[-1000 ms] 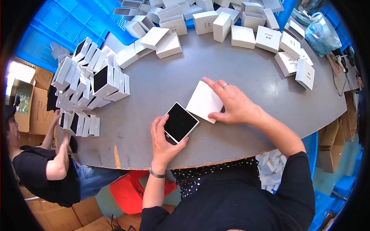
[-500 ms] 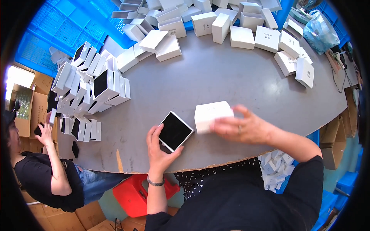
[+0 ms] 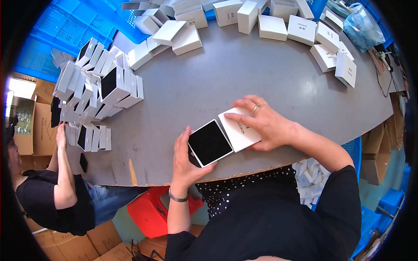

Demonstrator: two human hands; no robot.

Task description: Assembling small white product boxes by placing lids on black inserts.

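My left hand grips the left and near sides of a small white box base with a black insert facing up. Just right of it, my right hand holds a white box lid with dark print on top. The lid's left side sits against or very close to the base's right edge. The lid is tilted, and the fingers of my right hand lie across its far edge, with the thumb hidden behind its near right side. Both pieces are over the near middle of the grey table.
Several white box bases with black inserts stand in rows at the left. White lids line the far edge. A co-worker sits at the left. Blue crates stand beyond the table, and a plastic bag lies far right.
My right hand has turned the lid and brought it left against the base. My left hand has shifted slightly right with the base, which has rotated. The co-worker's hand has moved toward the rows.
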